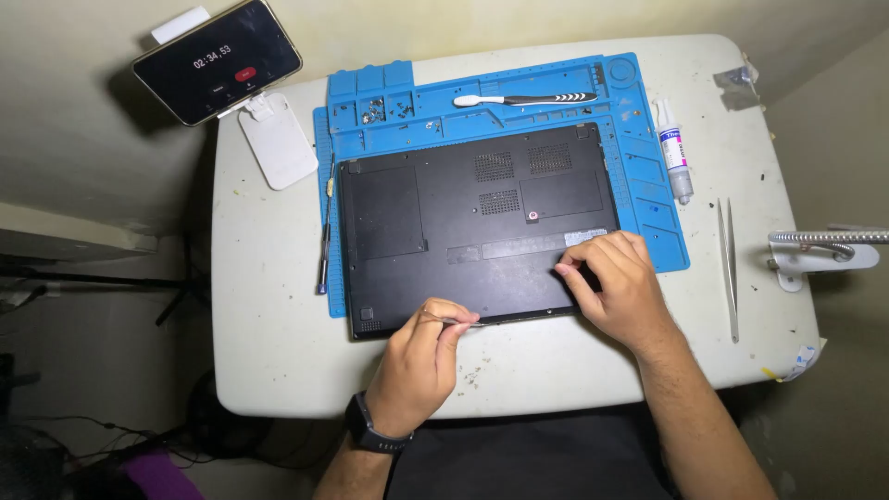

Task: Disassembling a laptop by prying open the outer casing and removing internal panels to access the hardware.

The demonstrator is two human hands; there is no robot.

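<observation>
Head view, looking straight down: a black laptop lies upside down on a blue work mat, long axis running left to right across the white surface. Its near long edge sits just past the mat's near edge, closest to the person.

The left hand is pinched closed around a thin metal tool, the tip pointing right along the laptop's near edge and touching the seam there. The right hand rests on the laptop's near right corner, fingers curled down flat on the case, holding nothing I can make out.

Room around the laptop: a bare strip of surface runs in front of its near edge, and a wider bare patch lies left of the mat. A screwdriver lies just left of the laptop, along the mat's left border. A brush sits in the mat tray beyond the laptop's far edge. Right of the mat are a small tube and tweezers, both pointing away from the person. A phone on a stand sits beyond the mat's far left corner.
</observation>
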